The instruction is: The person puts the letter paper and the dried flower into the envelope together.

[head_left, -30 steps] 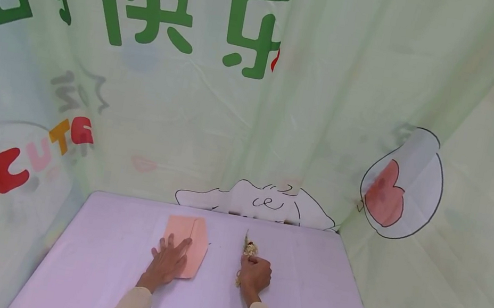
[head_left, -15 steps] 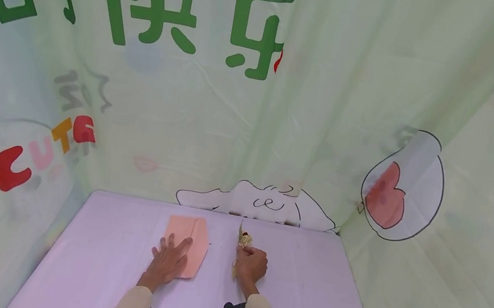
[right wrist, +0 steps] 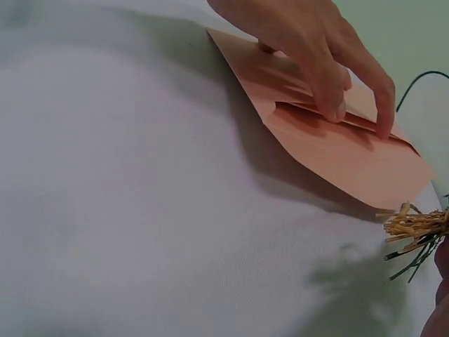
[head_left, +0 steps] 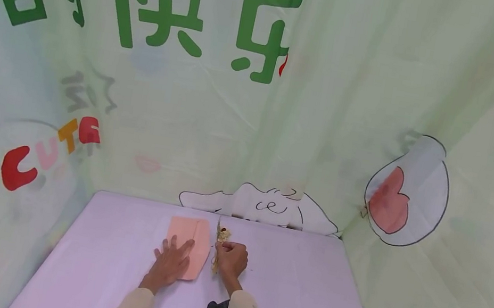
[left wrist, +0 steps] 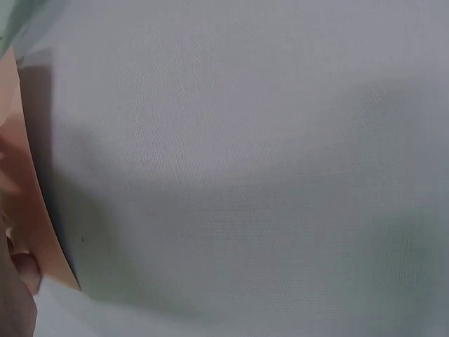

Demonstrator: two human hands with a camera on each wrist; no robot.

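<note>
Envelope [head_left: 188, 244] flat under left hand [head_left: 170, 265] | right hand [head_left: 230, 260] grips dried sprig [head_left: 219, 241]

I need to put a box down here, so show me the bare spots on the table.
Bare cloth lies right of the right hand, out to the table edge, and left of the left hand. The middle is crowded: the left hand presses the envelope, and the right hand holds a dried sprig beside it.
</note>
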